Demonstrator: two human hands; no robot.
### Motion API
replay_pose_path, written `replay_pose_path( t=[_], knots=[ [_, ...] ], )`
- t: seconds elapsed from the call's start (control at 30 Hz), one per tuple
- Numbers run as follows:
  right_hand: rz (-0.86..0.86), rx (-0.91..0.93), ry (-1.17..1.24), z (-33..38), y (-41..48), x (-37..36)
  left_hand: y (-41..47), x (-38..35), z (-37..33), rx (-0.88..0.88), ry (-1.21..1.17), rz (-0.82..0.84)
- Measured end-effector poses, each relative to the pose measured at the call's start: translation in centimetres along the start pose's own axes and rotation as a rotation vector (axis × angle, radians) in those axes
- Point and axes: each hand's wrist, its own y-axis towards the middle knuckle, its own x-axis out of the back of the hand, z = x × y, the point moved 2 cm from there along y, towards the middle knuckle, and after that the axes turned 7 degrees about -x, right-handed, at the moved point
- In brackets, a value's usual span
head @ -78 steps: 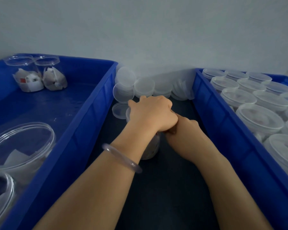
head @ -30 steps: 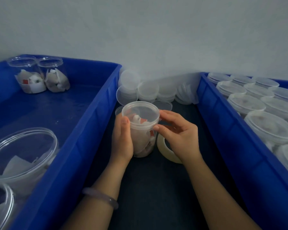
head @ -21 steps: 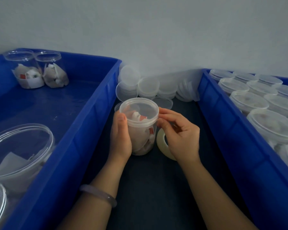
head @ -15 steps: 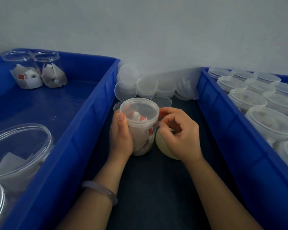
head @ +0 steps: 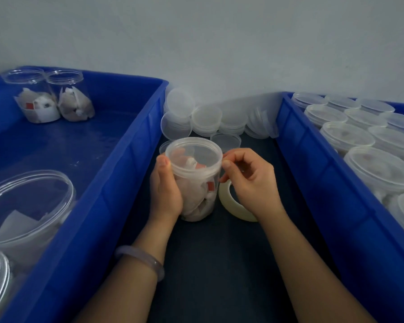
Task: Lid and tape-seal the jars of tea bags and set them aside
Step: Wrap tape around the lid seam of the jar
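A clear jar of tea bags with a translucent lid on it stands on the dark table between two blue bins. My left hand grips the jar's left side, thumb up at the lid's rim. My right hand holds a pale roll of tape hanging over its fingers just right of the jar. Its thumb and forefinger pinch together at the lid's right edge; whether they hold the tape end I cannot tell.
The left blue bin holds unlidded jars of tea bags at the back and larger ones near me. The right blue bin is full of lidded jars. Loose lids are stacked against the wall.
My left hand came off the lid, where both hands had been pressing, and took the jar's side. My right hand brought the tape roll beside the jar and raised its pinched fingers to the lid's edge.
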Motion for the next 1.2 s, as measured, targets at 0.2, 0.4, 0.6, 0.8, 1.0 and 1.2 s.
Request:
replay_pose_path(
  t=[0.2,0.4,0.6,0.8,1.0,1.2],
  knots=[
    [-0.050,-0.224,0.389,0.3,0.1,-1.0,-1.3,-1.3,-0.4,0.032,0.028,0.046],
    [-0.304,-0.095,0.320,2.4,-1.0,-4.0,-1.1,-1.0,-1.3,0.051,-0.005,0.091],
    [-0.344,-0.125,0.272,2.1,-0.6,-3.9,0.6,-2.2,-4.1,-0.035,0.025,0.060],
    [-0.263,-0.171,0.273,2.5,-1.0,-3.7,0.3,-2.3,-4.4,-0.032,0.042,0.002],
    [-0.178,-0.392,0.306,2.9,-2.0,-3.5,-0.3,-2.0,-4.0,-0.018,0.128,-0.033],
    [-0.447,-0.280,0.156,3.6,-2.3,-4.6,-0.5,-2.6,-4.4,0.006,0.150,-0.133]
  ],
)
